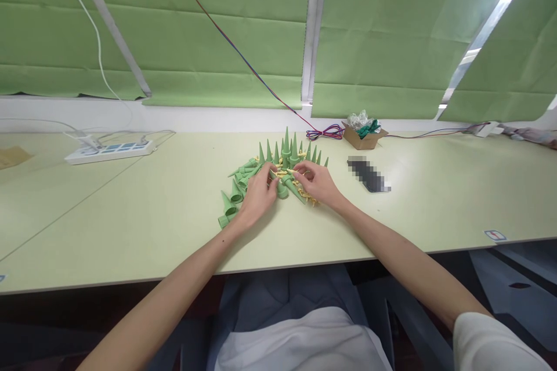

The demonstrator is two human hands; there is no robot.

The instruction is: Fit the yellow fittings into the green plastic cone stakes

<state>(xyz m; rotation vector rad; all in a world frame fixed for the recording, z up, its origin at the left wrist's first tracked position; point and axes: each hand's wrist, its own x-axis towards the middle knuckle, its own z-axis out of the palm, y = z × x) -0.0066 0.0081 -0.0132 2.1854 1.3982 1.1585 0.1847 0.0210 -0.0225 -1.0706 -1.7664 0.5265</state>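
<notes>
Many green cones spread over the middle of the pale table; some, like one green cone [286, 148], stand upright at the back, and others lie on their sides at the left. Small yellow pieces [310, 196] lie among them and to the right. My left hand [260, 192] has its fingers closed at a green cone in the pile's centre. Facing it, my right hand [317, 182] pinches a small yellow piece [292, 171] between thumb and fingers. The two hands are close together but apart.
A white power strip [111, 152] lies at the left on the table [174, 208]. Behind the pile are coiled cables [325, 132] and a cardboard box [362, 138] holding plastic wrap. A dark, partly pixelated object [369, 175] lies to the right.
</notes>
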